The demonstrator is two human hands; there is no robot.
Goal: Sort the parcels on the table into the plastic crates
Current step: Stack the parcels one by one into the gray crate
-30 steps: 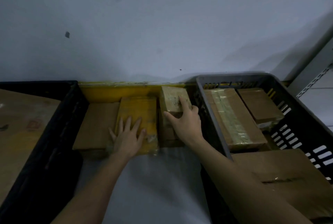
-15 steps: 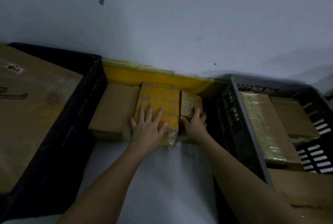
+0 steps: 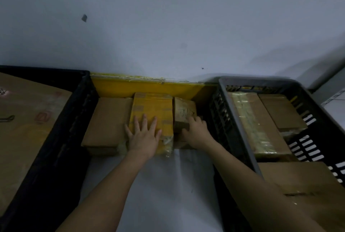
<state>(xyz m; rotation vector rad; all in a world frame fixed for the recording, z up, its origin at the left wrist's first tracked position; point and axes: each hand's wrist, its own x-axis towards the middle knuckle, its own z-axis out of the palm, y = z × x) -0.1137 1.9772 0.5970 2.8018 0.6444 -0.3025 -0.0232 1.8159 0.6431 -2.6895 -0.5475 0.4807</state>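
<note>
Three parcels are seen in a row on the white tabletop (image 3: pixel 153 185), against a yellow strip at the foot of the wall (image 3: pixel 168 26). The small brown parcel (image 3: pixel 183 113) at the right end of the row is gripped by the right hand (image 3: pixel 196 133), whose fingers are curled round its near right corner. The yellow-taped parcel (image 3: pixel 152 110) in the middle is pressed by the left hand (image 3: pixel 143 136), laid flat with its fingers spread. A plain brown parcel (image 3: pixel 108 121) is set touching it on the left.

To the right of the row a grey plastic crate (image 3: pixel 261 82) is placed, in which a clear-taped parcel (image 3: pixel 259 125), a flat brown parcel (image 3: pixel 281 112) beside it and a larger cardboard box (image 3: pixel 308 181) nearer the camera are held. To the left a black plastic crate (image 3: pixel 56 138) is filled by a large cardboard box (image 3: pixel 22 119) with red markings.
</note>
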